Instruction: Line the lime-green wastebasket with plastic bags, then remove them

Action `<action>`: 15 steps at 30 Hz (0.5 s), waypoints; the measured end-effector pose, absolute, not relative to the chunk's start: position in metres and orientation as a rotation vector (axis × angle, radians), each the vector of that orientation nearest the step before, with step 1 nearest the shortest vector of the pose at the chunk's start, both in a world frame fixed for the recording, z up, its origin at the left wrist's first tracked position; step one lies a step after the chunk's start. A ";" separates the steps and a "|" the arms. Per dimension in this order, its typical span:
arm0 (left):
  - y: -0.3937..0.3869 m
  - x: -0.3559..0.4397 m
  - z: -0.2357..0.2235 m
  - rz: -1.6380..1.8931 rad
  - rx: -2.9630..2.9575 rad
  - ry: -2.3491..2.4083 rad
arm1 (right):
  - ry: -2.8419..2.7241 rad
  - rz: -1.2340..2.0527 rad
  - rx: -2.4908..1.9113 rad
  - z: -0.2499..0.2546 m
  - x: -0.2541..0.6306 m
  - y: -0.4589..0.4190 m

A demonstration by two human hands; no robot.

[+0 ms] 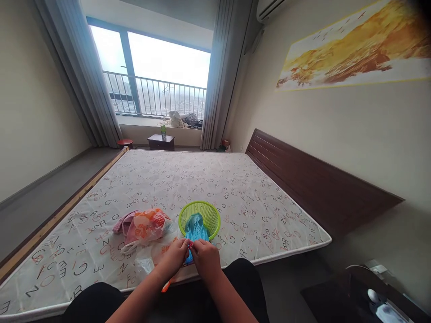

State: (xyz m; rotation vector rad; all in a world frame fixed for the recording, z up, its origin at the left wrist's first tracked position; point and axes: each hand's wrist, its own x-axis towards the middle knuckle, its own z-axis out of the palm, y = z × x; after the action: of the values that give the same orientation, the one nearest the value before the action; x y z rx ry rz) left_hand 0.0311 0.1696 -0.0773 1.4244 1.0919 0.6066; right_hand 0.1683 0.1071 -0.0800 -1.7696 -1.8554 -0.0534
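Observation:
Close together at the mattress's near edge, my left hand [178,252] and my right hand [206,257] are both closed in a pinch. A small red thing [190,245] shows between their fingertips; its kind is too small to tell. Just beyond, a crumpled blue plastic bag [196,228] lies partly in a lime-green plastic basket [183,213], and its near end passes behind my fingers. Beside my left hand is a clear plastic bag [144,260] with orange print. Farther left lies another clear and orange bag [151,224] against a pink cloth [126,225].
The bare mattress [188,175], printed with letters, spreads ahead, with a dark wooden headboard [303,179] along its right. A wooden bed rail [72,199] runs down the left. Beyond the far edge stand a small nightstand [161,142] and a red stool [125,142].

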 end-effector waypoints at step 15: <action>0.171 0.033 -0.086 0.554 1.563 1.144 | -1.877 0.023 -1.769 -0.067 0.168 0.104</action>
State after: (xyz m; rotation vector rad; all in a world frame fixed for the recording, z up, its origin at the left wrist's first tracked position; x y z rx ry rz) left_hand 0.0333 0.1713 -0.0864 1.5629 1.1445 0.5537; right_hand 0.1678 0.1044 -0.0674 -1.7686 -1.8774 0.0225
